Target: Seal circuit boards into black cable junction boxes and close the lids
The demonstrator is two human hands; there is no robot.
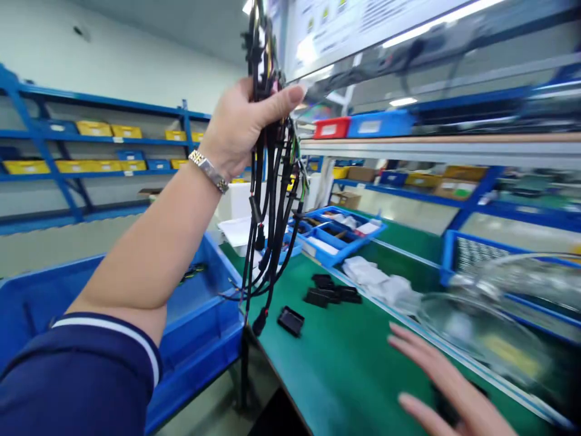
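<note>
My left hand (247,118) is raised high and closed around a bundled black wire harness (272,200). The harness hangs down from my fist, its connectors and loose ends dangling near the table's left edge. My right hand (447,384), partly cut off at the lower right, has its fingers spread over the green table mat (345,357). A dark object lies partly hidden beneath that hand. On the mat sit an open black plastic housing (290,321) and a small pile of black plastic parts (331,290).
A large blue bin (204,330) stands left of the table. Further back are a blue divided tray (333,257) and crumpled white bags (385,284). A round magnifier lens (483,339) is at the right. A shelf (436,147) crosses above, carrying red and blue bins.
</note>
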